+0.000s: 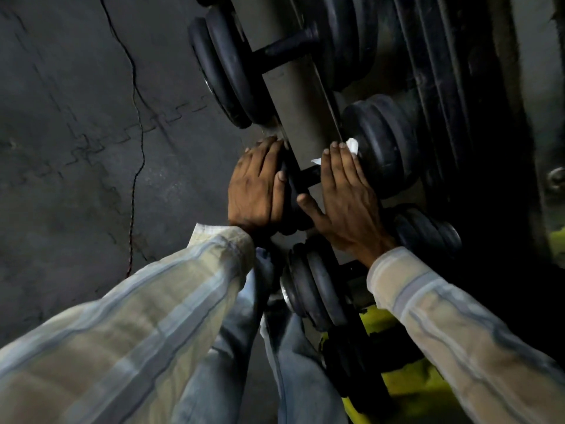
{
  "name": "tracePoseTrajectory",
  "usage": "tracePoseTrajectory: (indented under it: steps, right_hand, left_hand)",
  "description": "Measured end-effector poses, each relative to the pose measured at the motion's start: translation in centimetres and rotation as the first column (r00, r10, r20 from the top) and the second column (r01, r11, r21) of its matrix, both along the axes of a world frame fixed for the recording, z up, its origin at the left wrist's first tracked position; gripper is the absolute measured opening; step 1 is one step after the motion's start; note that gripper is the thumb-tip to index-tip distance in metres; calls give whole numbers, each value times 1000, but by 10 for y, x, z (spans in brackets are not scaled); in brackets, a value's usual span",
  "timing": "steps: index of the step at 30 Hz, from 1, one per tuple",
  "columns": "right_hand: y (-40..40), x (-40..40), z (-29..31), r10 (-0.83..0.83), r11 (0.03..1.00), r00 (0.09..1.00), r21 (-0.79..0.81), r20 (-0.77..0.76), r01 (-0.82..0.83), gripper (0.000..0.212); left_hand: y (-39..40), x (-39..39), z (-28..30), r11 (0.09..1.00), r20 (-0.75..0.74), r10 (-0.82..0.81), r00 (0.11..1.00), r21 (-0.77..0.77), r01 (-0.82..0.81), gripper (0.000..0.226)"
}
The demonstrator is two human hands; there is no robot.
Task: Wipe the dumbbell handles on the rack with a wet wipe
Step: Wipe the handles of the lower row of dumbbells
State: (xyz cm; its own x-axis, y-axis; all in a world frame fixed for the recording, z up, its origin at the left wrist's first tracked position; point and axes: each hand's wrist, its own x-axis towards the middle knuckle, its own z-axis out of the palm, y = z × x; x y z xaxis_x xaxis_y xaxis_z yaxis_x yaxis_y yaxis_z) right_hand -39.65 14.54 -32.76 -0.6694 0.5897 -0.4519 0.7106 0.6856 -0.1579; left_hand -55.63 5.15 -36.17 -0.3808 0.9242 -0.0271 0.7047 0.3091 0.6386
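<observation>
A black dumbbell lies across the grey rack rail [301,99], its short dark handle [309,176] showing between my hands. My left hand [256,185] rests over the dumbbell's left head, fingers lying along it and thumb toward the handle. My right hand [345,194] lies with straight fingers at the handle's right end, against the right head [386,142]. A white wet wipe [353,145] sits under those fingers, with corners sticking out at the fingertips and beside the index finger. Most of the wipe is hidden.
Another dumbbell [284,48] sits higher on the rail and one more [315,289] lies just below my wrists. Larger black weights [434,71] fill the right side. Yellow frame parts [406,382] show at the bottom. A thin cord [139,117] runs over the dark mat floor [76,133] on the left.
</observation>
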Motion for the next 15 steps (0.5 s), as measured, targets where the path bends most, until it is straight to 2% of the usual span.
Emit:
tracePoseTrajectory:
  steps: [5, 8, 12, 15]
  right_hand:
    - [-7, -1, 7, 139, 988, 990, -77, 22, -137, 110]
    - [3, -11, 8, -2, 1000, 997, -26, 75, 4, 116]
    - [-1, -30, 10, 32, 993, 998, -119, 48, -26, 125]
    - [14, -34, 9, -90, 993, 994, -75, 59, 95, 125]
  left_hand:
    - [0, -1, 1, 1000, -3, -2, 1000, 1, 2, 58]
    - [0, 0, -1, 1000, -13, 5, 1000, 13, -5, 57]
    - [0, 0, -3, 1000, -7, 7, 1000, 12, -7, 60]
    - [-1, -1, -5, 1000, -20, 0, 1000, 15, 0, 58]
